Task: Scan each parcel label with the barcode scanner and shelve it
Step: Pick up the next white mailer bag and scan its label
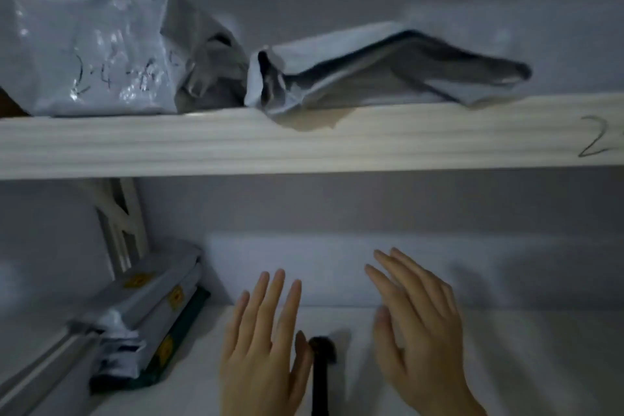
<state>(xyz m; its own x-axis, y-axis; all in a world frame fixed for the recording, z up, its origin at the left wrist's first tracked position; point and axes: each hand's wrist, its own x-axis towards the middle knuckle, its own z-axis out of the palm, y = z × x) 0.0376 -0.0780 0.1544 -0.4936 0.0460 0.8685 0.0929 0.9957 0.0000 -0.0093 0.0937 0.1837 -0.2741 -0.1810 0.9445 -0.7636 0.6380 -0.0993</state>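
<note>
White and flat, a parcel (pixel 337 267) lies at the back of the lower shelf (pixel 506 348). The left hand (pixel 263 341) and the right hand (pixel 415 321) are spread open just in front of it and hold nothing. A black thing, maybe the scanner (pixel 320 371), sits between them near the front edge. The shelving step looks nearly done. Next, the person likely has to pick up that black thing and fetch another parcel.
</note>
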